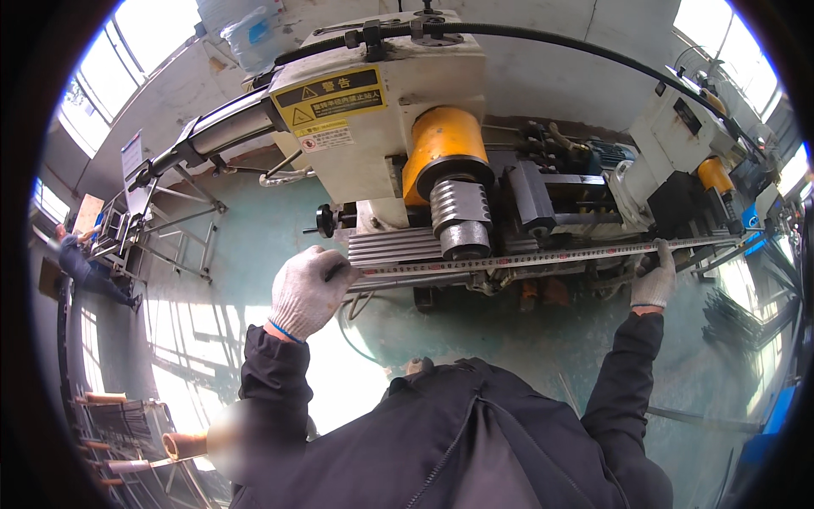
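A long white measuring tape [543, 259] is stretched taut along the front of a grey-white machine. At its left end my left hand [309, 293], in a pale knitted glove, is closed with thumb and fingers pinching the tape. Further right, my gloved right hand [654, 278] grips the tape's lower edge, and the tape runs on past it. Behind the tape lie grey ribbed metal profiles [394, 248]. Above them stands a yellow cylinder [443, 144] with a ribbed metal roller [460, 208] beneath it, close over the tape's middle.
A small black hand crank [320, 222] juts out near my left hand. A second machine head [678, 148] stands at the right. Metal frames [182, 229] and another person [85, 267] are at the far left. Dark rods [742, 318] are bundled at the right. Racked rollers [127, 450] stand lower left.
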`<action>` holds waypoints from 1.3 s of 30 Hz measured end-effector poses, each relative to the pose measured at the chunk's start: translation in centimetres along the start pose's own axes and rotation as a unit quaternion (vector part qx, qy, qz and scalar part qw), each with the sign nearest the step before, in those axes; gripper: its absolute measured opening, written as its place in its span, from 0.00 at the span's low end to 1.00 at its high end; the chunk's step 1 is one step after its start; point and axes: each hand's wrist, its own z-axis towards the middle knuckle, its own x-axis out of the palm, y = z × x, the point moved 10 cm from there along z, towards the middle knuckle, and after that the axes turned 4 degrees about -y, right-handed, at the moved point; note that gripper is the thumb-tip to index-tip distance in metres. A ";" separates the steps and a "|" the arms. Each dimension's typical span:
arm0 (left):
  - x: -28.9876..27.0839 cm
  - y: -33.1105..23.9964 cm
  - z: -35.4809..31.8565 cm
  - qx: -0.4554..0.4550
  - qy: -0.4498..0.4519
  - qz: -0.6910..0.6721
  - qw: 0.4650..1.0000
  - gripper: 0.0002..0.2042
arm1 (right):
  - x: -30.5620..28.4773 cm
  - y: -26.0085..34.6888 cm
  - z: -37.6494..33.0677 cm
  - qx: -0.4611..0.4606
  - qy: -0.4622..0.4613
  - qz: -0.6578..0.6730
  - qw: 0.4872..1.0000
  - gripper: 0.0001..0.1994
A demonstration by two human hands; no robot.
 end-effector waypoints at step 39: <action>2.9 -0.5 -2.7 0.029 0.032 -0.053 0.998 0.10 | -1.7 4.6 -3.5 -0.044 -0.024 0.085 0.995 0.07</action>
